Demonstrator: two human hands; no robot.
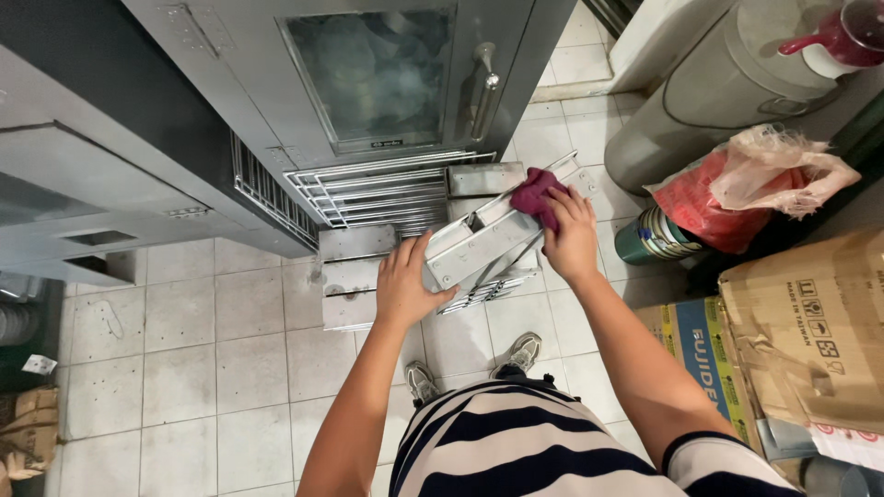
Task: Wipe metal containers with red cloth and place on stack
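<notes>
My left hand (pixel 405 281) rests flat on the near end of a tilted grey metal rack piece (pixel 479 241), steadying it. My right hand (pixel 571 235) presses a dark magenta cloth (pixel 536 195) against the far end of the same piece. More grey metal panels (pixel 354 276) and a wire rack (pixel 387 195) stand on the tiled floor beneath and behind it, leaning against a grey oven.
A grey oven door (pixel 387 74) with a glass window and handle stands behind. Cardboard boxes (pixel 801 322), a red plastic bag (pixel 718 198), a green can (pixel 649 237) and a large grey bin (pixel 727 87) crowd the right. A brown bag (pixel 28 433) sits at the left.
</notes>
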